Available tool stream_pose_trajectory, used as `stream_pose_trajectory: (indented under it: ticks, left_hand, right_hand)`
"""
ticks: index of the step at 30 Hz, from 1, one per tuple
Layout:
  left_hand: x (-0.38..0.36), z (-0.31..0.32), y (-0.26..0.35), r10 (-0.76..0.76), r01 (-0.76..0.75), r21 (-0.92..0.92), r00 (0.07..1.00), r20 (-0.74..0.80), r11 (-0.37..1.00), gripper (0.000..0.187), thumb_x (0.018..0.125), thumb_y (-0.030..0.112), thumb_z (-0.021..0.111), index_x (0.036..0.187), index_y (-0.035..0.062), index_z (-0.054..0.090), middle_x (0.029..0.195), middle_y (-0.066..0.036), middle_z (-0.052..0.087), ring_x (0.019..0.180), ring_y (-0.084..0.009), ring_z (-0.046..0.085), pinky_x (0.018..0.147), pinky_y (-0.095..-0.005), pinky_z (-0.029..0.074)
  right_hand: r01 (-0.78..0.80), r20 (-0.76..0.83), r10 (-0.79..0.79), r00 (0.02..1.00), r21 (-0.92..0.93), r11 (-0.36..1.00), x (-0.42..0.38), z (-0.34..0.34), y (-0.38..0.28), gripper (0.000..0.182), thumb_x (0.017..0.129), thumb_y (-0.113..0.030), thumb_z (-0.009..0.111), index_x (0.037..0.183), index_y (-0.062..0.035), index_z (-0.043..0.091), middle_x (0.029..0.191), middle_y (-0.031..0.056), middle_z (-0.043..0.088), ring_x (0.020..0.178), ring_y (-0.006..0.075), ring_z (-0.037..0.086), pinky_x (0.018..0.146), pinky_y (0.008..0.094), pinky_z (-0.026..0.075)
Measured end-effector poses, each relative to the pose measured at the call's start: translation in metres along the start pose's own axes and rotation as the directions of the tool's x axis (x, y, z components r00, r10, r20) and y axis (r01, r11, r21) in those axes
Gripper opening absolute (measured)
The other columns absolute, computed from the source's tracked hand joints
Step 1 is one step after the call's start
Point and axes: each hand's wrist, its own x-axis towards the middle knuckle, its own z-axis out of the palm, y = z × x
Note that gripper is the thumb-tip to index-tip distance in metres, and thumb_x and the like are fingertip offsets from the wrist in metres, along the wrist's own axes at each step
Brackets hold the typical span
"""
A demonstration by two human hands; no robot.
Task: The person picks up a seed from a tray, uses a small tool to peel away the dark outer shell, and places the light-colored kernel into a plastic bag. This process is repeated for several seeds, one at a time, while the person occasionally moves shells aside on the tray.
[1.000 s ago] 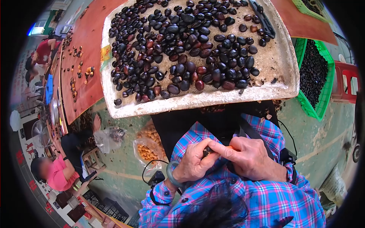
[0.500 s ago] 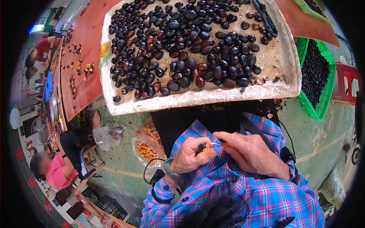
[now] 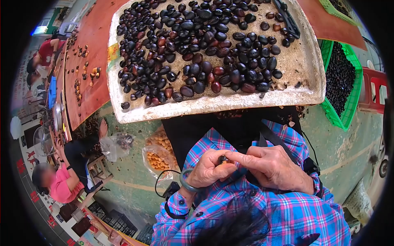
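Green concrete floor (image 3: 353, 147) below us, red worktop (image 3: 96, 45) ahead, so the stock sits within reach. Big pale tray (image 3: 303, 71) of dark nuts (image 3: 197, 45) rests at our knees, green basket (image 3: 349, 102) of more to the right, bag of peeled kernels (image 3: 158, 158) on the floor at left. We keep our left hand (image 3: 209, 170) curled, pinching one small nut (image 3: 223, 160) over our lap; our right hand (image 3: 271, 168) closes round it, forefinger pressing across, tool hidden if any.
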Motion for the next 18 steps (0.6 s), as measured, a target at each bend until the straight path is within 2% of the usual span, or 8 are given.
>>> stream_pose_trajectory:
  ticks: [1, 6, 8, 9, 11, 14, 18]
  left_hand:
    - [0.0, -0.002, -0.002, 0.006, -0.006, 0.008, 1.0, 0.015, 1.0, 0.022, 0.086, 0.023, 0.06, 0.09, 0.0015, 0.057, 0.061, 0.004, 0.049, 0.051, -0.0025, 0.041, 0.045, -0.019, 0.032]
    - [-0.003, 0.002, 0.004, -0.035, 0.034, 0.053, 0.999, 0.011, 0.998, 0.02, 0.087, 0.021, 0.059, 0.092, 0.0015, 0.058, 0.064, 0.005, 0.05, 0.055, -0.0026, 0.043, 0.048, -0.0184, 0.034]
    - [-0.001, 0.003, 0.009, 0.057, -0.069, 0.203, 0.996, 0.066, 0.977, 0.019, 0.086, 0.019, 0.059, 0.094, 0.0011, 0.059, 0.065, 0.002, 0.054, 0.056, -0.0052, 0.048, 0.051, -0.021, 0.037]
    - [-0.002, 0.003, 0.008, 0.056, -0.067, 0.2, 0.996, 0.063, 0.977, 0.019, 0.086, 0.019, 0.059, 0.094, 0.0011, 0.059, 0.065, 0.002, 0.054, 0.056, -0.0052, 0.048, 0.051, -0.021, 0.037]
    - [-0.003, 0.001, 0.005, 0.113, -0.148, 0.36, 0.987, 0.117, 0.921, 0.019, 0.084, 0.016, 0.059, 0.095, 0.001, 0.061, 0.068, -0.001, 0.058, 0.058, -0.0082, 0.051, 0.053, -0.0252, 0.04]
    - [-0.005, -0.005, 0.006, 0.024, -0.095, 0.412, 0.984, 0.174, 0.906, 0.018, 0.082, 0.013, 0.059, 0.095, 0.0009, 0.062, 0.07, -0.005, 0.06, 0.058, -0.0124, 0.054, 0.053, -0.0281, 0.041]
    - [-0.005, -0.005, 0.007, 0.051, -0.145, 0.471, 0.977, 0.206, 0.87, 0.02, 0.08, 0.01, 0.057, 0.097, 0.0021, 0.063, 0.069, -0.007, 0.059, 0.057, -0.0156, 0.055, 0.053, -0.029, 0.041]
  right_hand:
    - [-0.018, -0.007, 0.017, 1.0, -0.003, 1.0, 0.0, -0.001, -0.002, 0.062, 0.065, 0.004, 0.062, 0.124, -0.0151, 0.052, 0.068, 0.0066, 0.052, 0.053, 0.0232, 0.052, 0.046, 0.0332, 0.043]
    - [-0.003, 0.028, 0.004, 1.0, -0.047, 0.999, -0.001, -0.002, -0.003, 0.063, 0.066, 0.0, 0.063, 0.126, -0.0159, 0.051, 0.068, 0.0063, 0.051, 0.053, 0.0232, 0.053, 0.046, 0.0339, 0.043]
    - [0.004, 0.05, 0.0, 0.999, -0.073, 0.997, -0.002, -0.004, -0.004, 0.063, 0.067, -0.002, 0.063, 0.127, -0.0165, 0.049, 0.067, 0.0059, 0.05, 0.053, 0.023, 0.053, 0.046, 0.0341, 0.043]
    - [0.008, 0.104, 0.001, 0.995, -0.09, 0.996, -0.003, -0.006, -0.004, 0.064, 0.068, -0.004, 0.062, 0.129, -0.0177, 0.046, 0.068, 0.007, 0.05, 0.053, 0.0244, 0.053, 0.044, 0.0354, 0.043]
    - [0.011, 0.159, 0.006, 0.987, -0.105, 0.994, -0.004, -0.008, -0.005, 0.065, 0.07, -0.005, 0.061, 0.131, -0.019, 0.043, 0.068, 0.008, 0.05, 0.052, 0.0257, 0.054, 0.043, 0.0366, 0.043]
    - [0.026, 0.243, 0.003, 0.97, -0.116, 0.993, -0.004, -0.011, -0.007, 0.063, 0.071, -0.007, 0.059, 0.131, -0.0192, 0.042, 0.069, 0.0077, 0.051, 0.053, 0.0251, 0.055, 0.043, 0.0367, 0.044]
    - [0.013, 0.279, 0.027, 0.96, -0.139, 0.99, -0.003, -0.01, -0.012, 0.062, 0.073, -0.008, 0.057, 0.132, -0.0206, 0.04, 0.069, 0.0083, 0.051, 0.055, 0.0257, 0.056, 0.043, 0.0374, 0.045]
